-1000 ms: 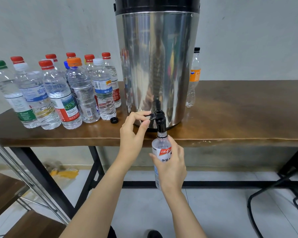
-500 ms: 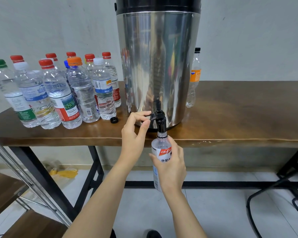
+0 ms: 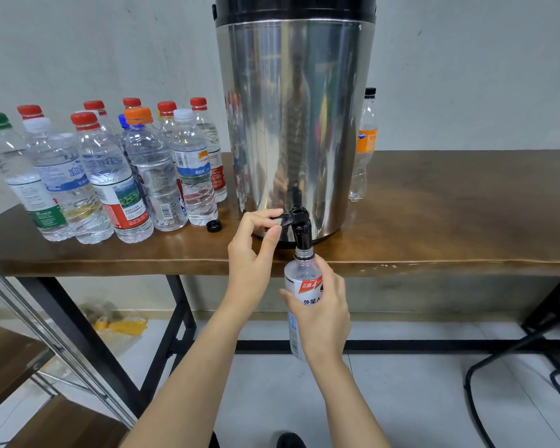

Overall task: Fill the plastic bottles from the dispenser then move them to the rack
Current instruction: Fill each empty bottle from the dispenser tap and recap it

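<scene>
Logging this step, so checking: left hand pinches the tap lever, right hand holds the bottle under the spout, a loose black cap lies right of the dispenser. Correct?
The head view shows the black cap lying left of the dispenser, not right. The left hand on the tap lever and the right hand holding the bottle are as stated.

Wooden table stands on black metal legs. Crumpled yellow wrapper lies on the tiled floor, far left beneath the table.

Silver dispenser, black tap, brown table
</scene>
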The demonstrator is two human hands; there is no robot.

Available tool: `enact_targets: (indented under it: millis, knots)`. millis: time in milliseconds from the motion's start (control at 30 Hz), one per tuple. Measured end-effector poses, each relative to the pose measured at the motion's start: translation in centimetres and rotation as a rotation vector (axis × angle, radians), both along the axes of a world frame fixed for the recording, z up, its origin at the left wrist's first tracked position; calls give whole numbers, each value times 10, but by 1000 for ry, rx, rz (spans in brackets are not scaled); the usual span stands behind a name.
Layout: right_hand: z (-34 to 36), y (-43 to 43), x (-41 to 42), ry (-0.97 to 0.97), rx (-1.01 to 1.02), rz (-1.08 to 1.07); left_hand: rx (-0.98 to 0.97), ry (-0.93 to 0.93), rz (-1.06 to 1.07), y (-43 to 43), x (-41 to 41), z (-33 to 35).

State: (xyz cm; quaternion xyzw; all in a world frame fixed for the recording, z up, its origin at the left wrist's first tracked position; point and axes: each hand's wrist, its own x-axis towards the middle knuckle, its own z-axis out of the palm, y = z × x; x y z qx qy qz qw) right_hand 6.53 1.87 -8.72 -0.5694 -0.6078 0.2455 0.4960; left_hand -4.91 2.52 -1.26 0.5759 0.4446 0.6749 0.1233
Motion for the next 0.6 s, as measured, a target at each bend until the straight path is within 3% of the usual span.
enact_targets:
  millis: [600]
  knots:
    - [1, 0, 1, 0, -8, 7, 17, -4, -1, 0, 1, 0]
